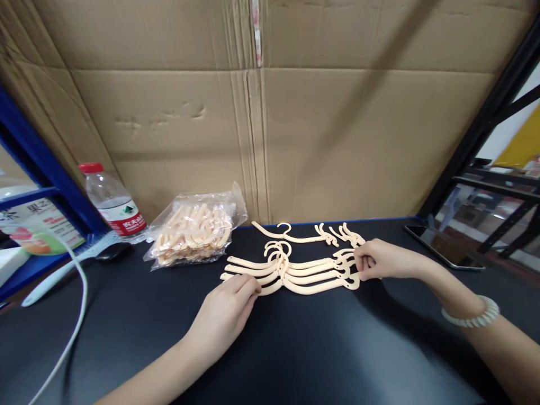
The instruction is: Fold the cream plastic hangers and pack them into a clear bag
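Note:
Several peach plastic hangers [314, 288] lie in an overlapping row on the black table, their hooks bunched in the middle. My left hand [231, 304] is closed on the left arm of the front hanger, its fingertips hiding part of it. At the row's right ends, my right hand [382, 260] pinches at the small curved end pieces; what exactly its fingertips grip is partly hidden. Behind the row lies another hanger [295, 238], and small loose curved pieces [326, 235] are grouped beside its right end.
A clear plastic bag [196, 228] full of peach parts sits at the back left. Near it are a red-capped water bottle [116, 202] and a white cable [82, 298]. A phone [442, 247] lies at the right. Cardboard [358, 140] stands behind the table.

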`<state>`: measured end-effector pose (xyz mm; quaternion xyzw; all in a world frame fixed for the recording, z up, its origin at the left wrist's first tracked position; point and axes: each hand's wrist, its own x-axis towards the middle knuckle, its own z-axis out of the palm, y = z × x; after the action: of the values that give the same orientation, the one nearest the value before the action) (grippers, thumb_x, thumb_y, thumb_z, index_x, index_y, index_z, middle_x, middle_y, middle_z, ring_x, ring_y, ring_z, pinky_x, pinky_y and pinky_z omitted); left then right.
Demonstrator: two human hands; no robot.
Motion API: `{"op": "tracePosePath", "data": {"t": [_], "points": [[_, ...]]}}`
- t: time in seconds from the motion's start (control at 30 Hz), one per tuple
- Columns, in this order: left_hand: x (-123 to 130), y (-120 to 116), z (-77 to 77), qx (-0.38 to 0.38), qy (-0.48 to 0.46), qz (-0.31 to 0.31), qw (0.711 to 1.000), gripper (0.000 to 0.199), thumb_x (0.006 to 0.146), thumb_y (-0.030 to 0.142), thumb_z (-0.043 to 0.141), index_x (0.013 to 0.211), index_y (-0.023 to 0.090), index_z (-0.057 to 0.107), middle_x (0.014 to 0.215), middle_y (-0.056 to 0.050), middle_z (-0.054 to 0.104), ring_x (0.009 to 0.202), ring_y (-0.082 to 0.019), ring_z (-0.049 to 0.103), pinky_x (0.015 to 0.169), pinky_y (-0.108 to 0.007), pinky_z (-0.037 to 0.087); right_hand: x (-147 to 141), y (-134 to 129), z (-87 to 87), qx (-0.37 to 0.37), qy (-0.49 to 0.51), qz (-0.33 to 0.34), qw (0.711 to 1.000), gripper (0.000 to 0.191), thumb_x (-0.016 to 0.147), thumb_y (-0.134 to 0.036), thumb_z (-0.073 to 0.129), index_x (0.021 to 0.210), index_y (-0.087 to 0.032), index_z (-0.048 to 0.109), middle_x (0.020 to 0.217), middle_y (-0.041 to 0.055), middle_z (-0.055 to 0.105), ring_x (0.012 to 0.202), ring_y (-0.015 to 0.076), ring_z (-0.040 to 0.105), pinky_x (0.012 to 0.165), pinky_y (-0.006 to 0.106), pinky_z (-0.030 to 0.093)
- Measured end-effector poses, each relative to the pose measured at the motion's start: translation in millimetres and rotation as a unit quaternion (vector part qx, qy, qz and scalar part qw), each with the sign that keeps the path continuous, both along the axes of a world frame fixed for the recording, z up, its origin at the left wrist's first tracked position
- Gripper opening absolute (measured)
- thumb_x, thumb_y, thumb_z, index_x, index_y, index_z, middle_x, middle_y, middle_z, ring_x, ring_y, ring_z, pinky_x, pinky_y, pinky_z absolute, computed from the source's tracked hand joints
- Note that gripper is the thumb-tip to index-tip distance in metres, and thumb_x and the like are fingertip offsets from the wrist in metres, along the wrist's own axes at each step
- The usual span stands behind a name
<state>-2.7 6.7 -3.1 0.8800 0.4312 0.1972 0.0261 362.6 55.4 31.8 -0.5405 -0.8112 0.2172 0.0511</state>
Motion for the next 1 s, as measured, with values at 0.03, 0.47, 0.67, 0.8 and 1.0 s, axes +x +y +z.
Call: {"op": "tracePosePath", "data": {"t": [0.03,0.47,0.67,0.8,1.0], "points": [[0,0,1.0,-0.001,0.004,0.002,1.000,0.018,0.091,0.014,0.037,0.088,0.020,0.054,0.089,-0.004,0.061,0.082,-0.020,0.060,0.071,-0.032,0.048,0,1,-0.9,0.010,-0.002,-0.003,1.000,0.003,0.068,-0.017,0.065,0.066,-0.016,0.066,0.061,0.0015,0.066,0.058,0.0157,0.061,0.051,0.021,0.041],[-1,-1,-2.2,0.021,0.005,0.020,1.000,0.020,0.088,0.012,0.042,0.101,0.021,0.055,0.106,-0.006,0.061,0.096,-0.022,0.061,0.082,-0.036,0.051,0,3,-8.1,0.095,-0.025,-0.032,0.995,0.007,0.071,-0.019,0.063,0.065,-0.019,0.060,0.068,0.0007,0.067,0.062,0.0163,0.061,0.053,0.023,0.039],[2,-10,-0.3,0.011,-0.008,0.004,1.000,0.021,0.089,0.015,0.041,0.104,0.023,0.053,0.110,-0.005,0.060,0.097,-0.022,0.061,0.081,-0.035,0.051,1,2,-2.4,0.084,0.015,-0.014,0.996,0.007,0.071,-0.025,0.064,0.068,-0.019,0.061,0.066,0.0005,0.064,0.061,0.0157,0.058,0.054,0.023,0.039],[7,-17,3.6,-0.014,-0.021,-0.023,0.999,0.021,0.090,0.015,0.041,0.105,0.024,0.053,0.107,-0.004,0.060,0.094,-0.020,0.061,0.077,-0.032,0.051,0,4,-0.8,0.125,0.027,-0.053,0.990,0.011,0.076,-0.027,0.058,0.070,-0.019,0.060,0.060,-0.0008,0.059,0.055,0.0140,0.053,0.051,0.023,0.035],[13,-23,5.6,-0.064,-0.042,-0.067,0.995,0.021,0.086,0.013,0.044,0.101,0.024,0.054,0.102,-0.003,0.060,0.089,-0.018,0.061,0.077,-0.030,0.050,-5,10,-12.1,0.185,0.027,-0.077,0.979,0.014,0.080,-0.031,0.054,0.077,-0.020,0.061,0.062,-0.0009,0.057,0.054,0.0131,0.050,0.052,0.023,0.033]]}}
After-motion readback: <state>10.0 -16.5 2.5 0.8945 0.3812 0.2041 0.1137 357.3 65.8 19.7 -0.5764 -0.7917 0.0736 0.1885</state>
